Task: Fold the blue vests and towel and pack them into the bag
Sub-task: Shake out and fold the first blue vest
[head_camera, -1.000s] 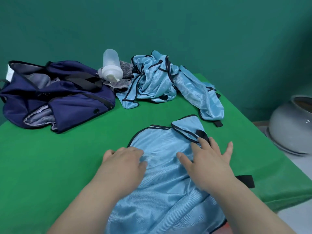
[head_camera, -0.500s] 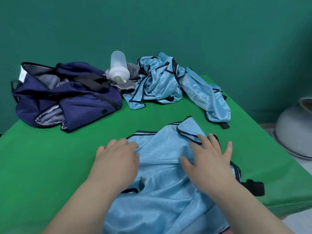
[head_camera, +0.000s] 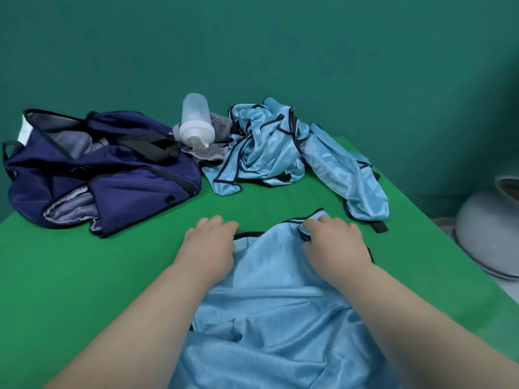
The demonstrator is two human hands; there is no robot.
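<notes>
Both hands are down on the light blue vest spread on the green table, well this side of the navy bag. The left hand lies with curled fingers on the vest's black-trimmed top edge; whether it pinches cloth I cannot tell. The right hand has fingers closed on a folded corner of the vest. Just right of the bag stands a white bottle (upside down on grey cloth), then the crumpled vests.
</notes>
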